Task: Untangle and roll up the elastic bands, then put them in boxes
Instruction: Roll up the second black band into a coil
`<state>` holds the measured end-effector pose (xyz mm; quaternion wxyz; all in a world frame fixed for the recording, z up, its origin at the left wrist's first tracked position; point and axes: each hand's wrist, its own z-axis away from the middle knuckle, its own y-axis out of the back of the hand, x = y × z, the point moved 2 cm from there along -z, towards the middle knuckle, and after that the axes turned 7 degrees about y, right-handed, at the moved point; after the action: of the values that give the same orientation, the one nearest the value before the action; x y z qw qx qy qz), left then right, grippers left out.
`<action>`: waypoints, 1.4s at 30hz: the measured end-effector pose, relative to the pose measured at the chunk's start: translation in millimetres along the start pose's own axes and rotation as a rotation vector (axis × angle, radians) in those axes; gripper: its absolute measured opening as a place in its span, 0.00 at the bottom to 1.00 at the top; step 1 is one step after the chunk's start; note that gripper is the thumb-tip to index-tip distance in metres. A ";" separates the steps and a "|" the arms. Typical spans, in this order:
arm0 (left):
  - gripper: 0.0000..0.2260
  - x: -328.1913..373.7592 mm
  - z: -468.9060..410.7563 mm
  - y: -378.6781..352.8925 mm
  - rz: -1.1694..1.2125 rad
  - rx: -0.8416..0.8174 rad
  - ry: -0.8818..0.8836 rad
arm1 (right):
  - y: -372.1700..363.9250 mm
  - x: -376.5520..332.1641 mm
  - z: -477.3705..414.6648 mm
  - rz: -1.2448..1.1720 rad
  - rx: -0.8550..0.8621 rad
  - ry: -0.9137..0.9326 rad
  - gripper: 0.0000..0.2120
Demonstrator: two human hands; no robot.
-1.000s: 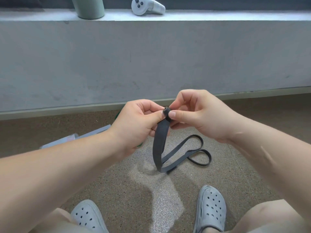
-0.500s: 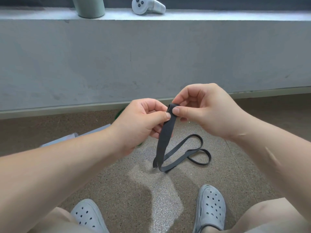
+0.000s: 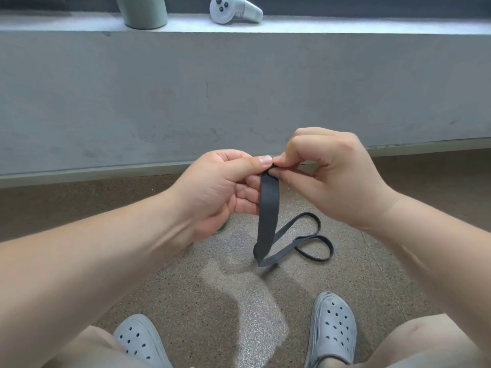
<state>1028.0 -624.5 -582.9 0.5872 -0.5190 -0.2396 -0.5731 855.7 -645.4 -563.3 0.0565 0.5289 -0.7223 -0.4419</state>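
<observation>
A dark grey elastic band (image 3: 268, 216) hangs from both my hands, its top end folded over between my fingertips. My left hand (image 3: 223, 189) pinches that end with thumb and forefinger from the left. From the right, my right hand (image 3: 329, 176) pinches the same end with thumb and curled fingers. The band drops to the speckled floor and its far part lies there in two loops (image 3: 313, 240). A sliver of something green (image 3: 222, 227) shows under my left hand. No box is visible.
A grey concrete ledge (image 3: 239, 88) runs across in front of me. On its top stand a pale green cylinder (image 3: 144, 11) and a white hand controller (image 3: 233, 10). My two grey perforated clogs (image 3: 333, 328) rest on the floor below.
The view has shifted, so the pale flat object at the left is behind my forearm. My hands have kept working the band's top end, now folded flatter between the fingertips.
</observation>
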 end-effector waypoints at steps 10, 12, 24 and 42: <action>0.04 -0.5 6.9 -2.5 0.003 -0.059 -0.052 | 0.7 -3.6 3.1 -0.325 -0.004 -0.214 0.02; 0.05 -0.8 6.4 -3.2 0.000 -0.052 -0.066 | 0.4 -3.1 5.1 -0.482 0.024 -0.373 0.06; 0.04 -0.4 -0.3 5.9 -0.171 0.010 -0.216 | -2.8 -7.4 9.3 -0.627 0.043 -0.523 0.06; 0.13 12.0 0.7 12.6 -0.406 -0.032 -0.282 | -4.2 -3.3 15.2 -0.573 0.047 -0.410 0.08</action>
<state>1042.6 -631.5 -576.3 0.4124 -0.5445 -0.4092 -0.6049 851.8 -634.1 -574.2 -0.2283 0.6116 -0.5507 -0.5202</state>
